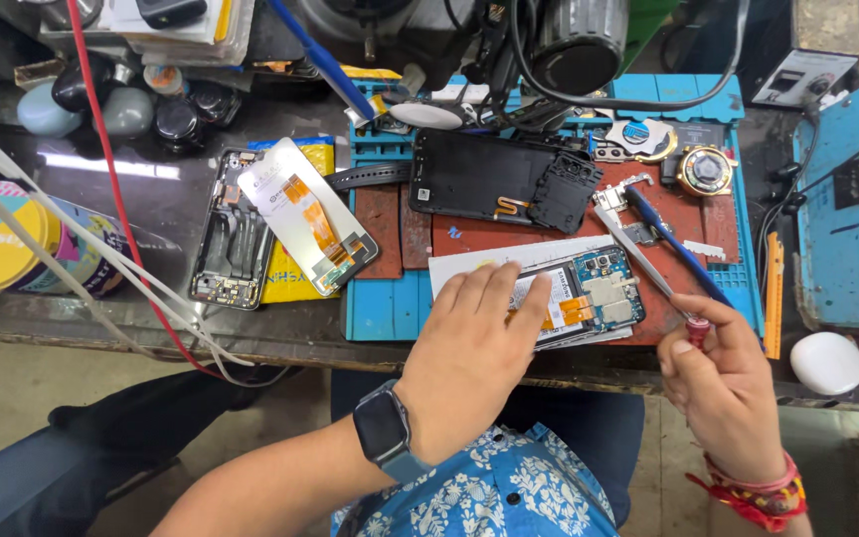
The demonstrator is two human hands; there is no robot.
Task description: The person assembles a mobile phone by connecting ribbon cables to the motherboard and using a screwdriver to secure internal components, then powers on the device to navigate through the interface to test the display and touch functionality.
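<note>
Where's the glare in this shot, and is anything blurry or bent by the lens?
Head view: a bright streak of glare lies on the dark worktop left of the blue mat; the opened phone under the left hand is sharp; edges bow slightly, and the top clutter is dimmer.

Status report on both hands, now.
Left hand flat on opened phone. Right hand grips blue screwdriver, tip near tweezers. Nothing between them.

One camera sits on the person's head. It looks straight down, close over the bench edge and lap.
</note>
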